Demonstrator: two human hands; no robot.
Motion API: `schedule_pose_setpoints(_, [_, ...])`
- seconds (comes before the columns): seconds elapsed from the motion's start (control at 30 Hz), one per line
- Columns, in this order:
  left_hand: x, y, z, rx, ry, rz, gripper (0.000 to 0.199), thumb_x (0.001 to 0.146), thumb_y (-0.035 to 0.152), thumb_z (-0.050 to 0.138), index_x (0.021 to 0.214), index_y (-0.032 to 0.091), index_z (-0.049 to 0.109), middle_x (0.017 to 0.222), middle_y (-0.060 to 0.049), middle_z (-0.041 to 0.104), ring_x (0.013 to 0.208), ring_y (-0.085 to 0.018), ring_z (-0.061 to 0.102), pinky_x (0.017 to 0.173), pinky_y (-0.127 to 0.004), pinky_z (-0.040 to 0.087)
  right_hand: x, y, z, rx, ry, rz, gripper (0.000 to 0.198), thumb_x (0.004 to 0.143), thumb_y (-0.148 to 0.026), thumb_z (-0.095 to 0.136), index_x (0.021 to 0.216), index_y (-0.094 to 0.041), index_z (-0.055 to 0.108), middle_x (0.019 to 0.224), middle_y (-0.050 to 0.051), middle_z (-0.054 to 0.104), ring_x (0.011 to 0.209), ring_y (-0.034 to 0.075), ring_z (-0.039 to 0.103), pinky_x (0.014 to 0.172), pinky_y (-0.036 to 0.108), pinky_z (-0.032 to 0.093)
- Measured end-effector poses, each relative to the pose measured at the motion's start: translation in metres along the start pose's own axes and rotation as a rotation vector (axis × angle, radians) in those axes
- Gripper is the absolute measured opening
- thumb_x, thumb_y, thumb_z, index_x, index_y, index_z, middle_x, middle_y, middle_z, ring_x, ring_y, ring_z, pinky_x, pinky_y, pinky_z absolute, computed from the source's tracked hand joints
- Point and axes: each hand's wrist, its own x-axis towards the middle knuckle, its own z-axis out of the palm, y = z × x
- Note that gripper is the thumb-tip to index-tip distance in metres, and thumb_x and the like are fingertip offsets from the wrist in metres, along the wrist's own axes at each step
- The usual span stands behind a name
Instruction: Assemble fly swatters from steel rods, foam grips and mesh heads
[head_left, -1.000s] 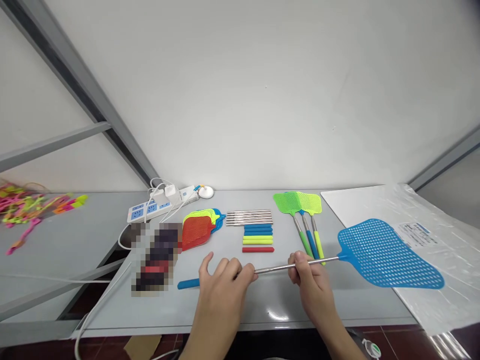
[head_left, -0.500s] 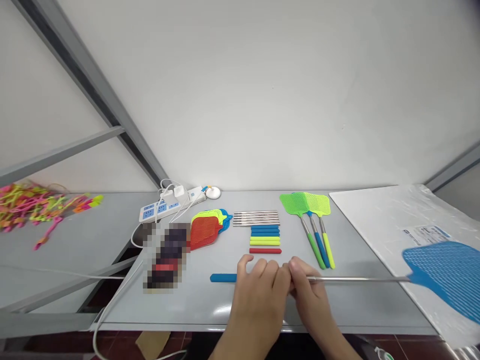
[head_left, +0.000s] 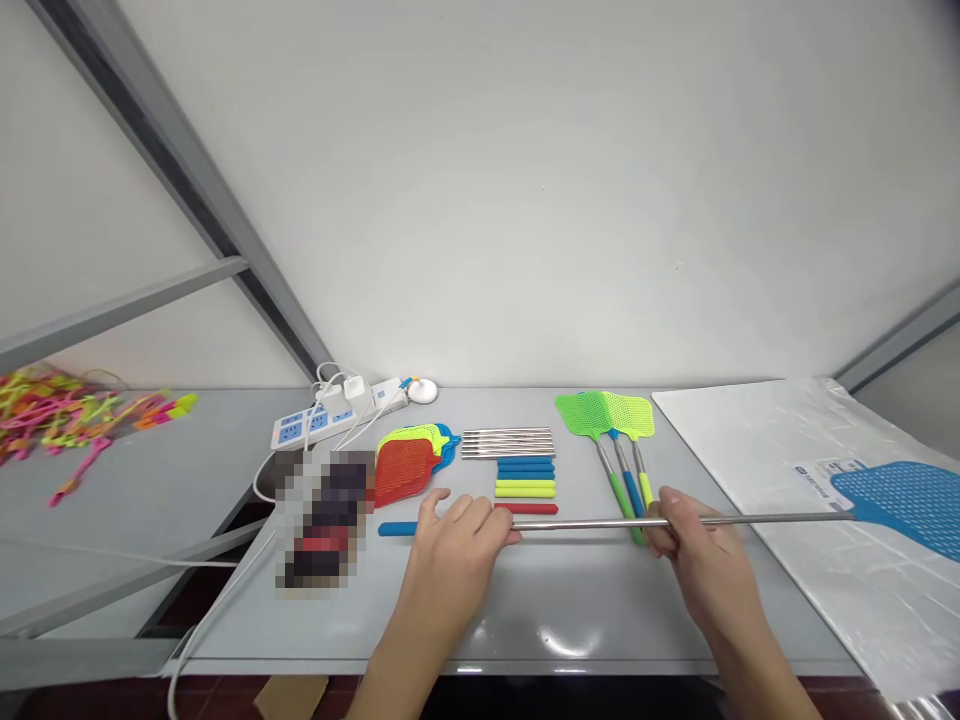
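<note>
Spreading beneath both hands, the grey desk (head_left: 570,600) carries, to the right of the right hand (head_left: 697,550), a plastic-wrapped white sheet (head_left: 795,575). The long blue swatter (head_left: 585,524) runs crosswise through both hands: the left hand (head_left: 457,550) is closed round it, the blue handle end poking out to its left; the right hand grips the bare metal rod, with the mesh head beyond. It should be light; the slim rod looks stiff but smooth enough to slip, the head bendy. The handle and the rod short of the head's neck seem the surest holds. Past the hands, between them, lie three swatters (head_left: 631,490) near the right one, loose mesh heads (head_left: 405,470) beyond the left, then metal rods (head_left: 508,443) and coloured grips (head_left: 525,492).
</note>
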Motion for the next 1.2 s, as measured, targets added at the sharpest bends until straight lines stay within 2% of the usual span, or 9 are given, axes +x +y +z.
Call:
schedule_pose_setpoints(0.27, [-0.018,-0.023,-0.009,0.111,0.08,0.006,0.021,0.099,0.022,0.05,0.079,0.02,0.056,0.065,0.004,0.056,0.063,-0.015,0.05,0.091,-0.042,0.03,0.011,-0.016,-0.018,0.231,0.077,0.006,0.051,0.088,-0.049,0.062,0.055,-0.024,0.033,0.052,-0.007,0.025,0.05,0.012,0.029,0.051,0.03,0.028])
schedule_pose_setpoints(0.5, [-0.006,0.004,-0.009,0.083,0.13,-0.089,0.016,0.098,0.023,0.051,0.085,0.021,0.06,0.071,0.001,0.061,0.068,-0.017,0.053,0.091,-0.044,0.031,-0.01,0.009,0.064,0.368,-0.009,0.015,0.051,0.091,-0.057,0.053,0.057,-0.024,0.036,0.051,-0.006,0.029,0.048,0.011,0.03,0.05,0.029,0.03])
schedule_pose_setpoints(0.6, [-0.011,0.022,-0.003,0.016,0.309,-0.186,0.016,0.094,0.021,0.056,0.109,0.02,0.06,0.096,-0.008,0.066,0.089,-0.024,0.058,0.102,-0.053,0.025,-0.015,0.014,0.084,0.403,-0.023,0.046,0.053,0.092,-0.056,0.051,0.056,-0.024,0.03,0.051,-0.007,0.025,0.048,0.011,0.026,0.049,0.029,0.029])
schedule_pose_setpoints(0.67, [-0.022,0.036,0.006,-0.125,0.52,-0.212,0.031,0.09,0.019,0.058,0.121,0.019,0.054,0.11,-0.013,0.063,0.103,-0.028,0.055,0.105,-0.056,0.023,-0.012,0.011,0.084,0.406,-0.011,0.023,0.053,0.092,-0.056,0.051,0.055,-0.024,0.03,0.052,-0.007,0.025,0.049,0.011,0.027,0.049,0.029,0.029])
schedule_pose_setpoints(0.73, [-0.031,0.052,0.018,-0.468,0.657,-0.136,0.021,0.092,0.019,0.052,0.112,0.025,0.055,0.095,-0.006,0.062,0.089,-0.022,0.057,0.099,-0.049,0.035,-0.007,0.007,0.08,0.399,-0.008,-0.007,0.053,0.092,-0.054,0.053,0.055,-0.024,0.031,0.053,-0.007,0.025,0.051,0.012,0.027,0.05,0.029,0.028])
schedule_pose_setpoints(0.83, [-0.029,0.069,0.03,-1.1,0.619,-0.55,0.021,0.099,0.039,0.043,0.09,0.023,0.054,0.075,-0.001,0.05,0.069,-0.017,0.048,0.068,-0.031,0.041,-0.006,0.0,0.075,0.392,-0.01,-0.042,0.053,0.091,-0.054,0.055,0.055,-0.024,0.031,0.054,-0.006,0.025,0.053,0.012,0.027,0.051,0.029,0.028])
schedule_pose_setpoints(0.97, [-0.008,0.066,0.028,-1.723,0.525,-0.963,0.043,0.097,0.056,0.04,0.074,0.021,0.047,0.066,0.003,0.037,0.057,-0.012,0.032,0.056,-0.027,0.032,-0.015,-0.001,0.074,0.411,-0.07,-0.055,0.051,0.091,-0.053,0.055,0.056,-0.024,0.033,0.053,-0.007,0.024,0.051,0.012,0.025,0.05,0.029,0.028])
schedule_pose_setpoints(1.1, [-0.001,0.059,0.025,-1.739,0.506,-0.989,0.049,0.094,0.05,0.047,0.059,0.021,0.031,0.06,0.004,0.027,0.056,-0.012,0.023,0.054,-0.027,0.026,-0.024,0.005,0.075,0.43,-0.109,-0.01,0.05,0.091,-0.051,0.056,0.056,-0.024,0.034,0.052,-0.007,0.025,0.051,0.012,0.028,0.051,0.029,0.029])
schedule_pose_setpoints(1.2, [-0.003,0.068,0.028,-1.608,0.329,-0.973,0.047,0.092,0.049,0.049,0.058,0.022,0.03,0.058,0.004,0.027,0.057,-0.013,0.025,0.054,-0.027,0.025,-0.03,0.01,0.084,0.361,-0.182,0.011,0.048,0.089,-0.051,0.059,0.056,-0.023,0.038,0.052,-0.006,0.03,0.051,0.012,0.032,0.053,0.029,0.031])
